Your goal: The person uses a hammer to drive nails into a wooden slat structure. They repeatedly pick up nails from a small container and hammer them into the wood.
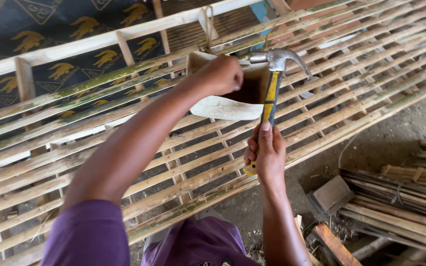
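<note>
Right hand (267,152) is wrapped tight around the lower grip of the hammer (271,93), thumb laid up along the yellow-and-black handle. The handle's long axis runs nearly straight away from me, tilted slightly right, with the steel head at the far end: striking face pointing left, claw curving right.

Left hand (223,74) sits just left of the hammer face, fingers bunched together at the top edge of a pale wooden piece (223,106). Looks like a pinch on something small there, but I cannot tell what; the knuckles hide it. So the face lies almost touching that left hand, level with it. The left hand is the nearer one to the strike point; the right is well back down the handle.

The wooden piece rests on the bamboo slat frame (124,148), which spans the view diagonally. Bundled bamboo strips (400,192) lie on the dirt floor (395,138) to the right.
</note>
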